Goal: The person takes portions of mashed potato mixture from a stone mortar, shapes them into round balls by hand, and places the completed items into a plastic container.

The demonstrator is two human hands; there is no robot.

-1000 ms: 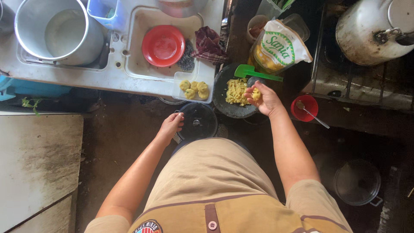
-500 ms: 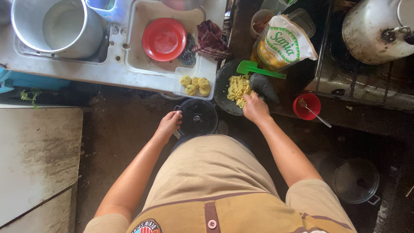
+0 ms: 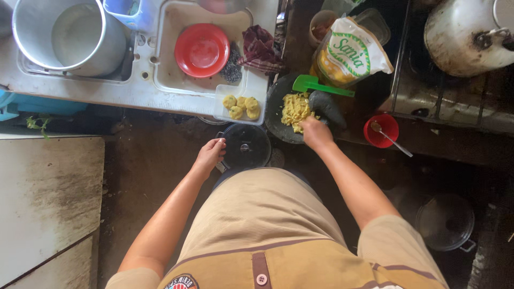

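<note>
Moved since the earlier frames: right hand (image 3: 316,132), formerly lifted over the far rim of the stone mortar, now lowered to its near rim; left hand unchanged in place.

Yellow mash (image 3: 294,109): coarse, crumbly heap lying in the dark round stone mortar (image 3: 278,126), which sits on the dark tabletop (image 3: 342,134).
Right hand: fingers curled and pressed into the near edge of the mash; whether it grips a portion cannot be told.
Dark stone pestle (image 3: 326,108): lying in the mortar, just beside the mash and the right hand.
Green spatula (image 3: 316,84): resting across the mortar's far rim.
Left hand (image 3: 210,156): loosely curled, fingertips touching the rim of a black pot lid (image 3: 247,146) with a centre knob.
Clear tray (image 3: 235,111): holds four yellow balls (image 3: 242,106), just beside the mortar, on the edge of the white sink unit (image 3: 134,93).
Red plate (image 3: 202,50): in the sink basin, with a dark scourer (image 3: 232,69) touching it and a maroon cloth (image 3: 261,49) near.
Printed bag (image 3: 350,53): upright behind the mortar.
Red cup (image 3: 380,130): with spoon (image 3: 393,140), near the right hand.
Large metal pot (image 3: 67,36): well apart, far side of the sink unit.
</note>
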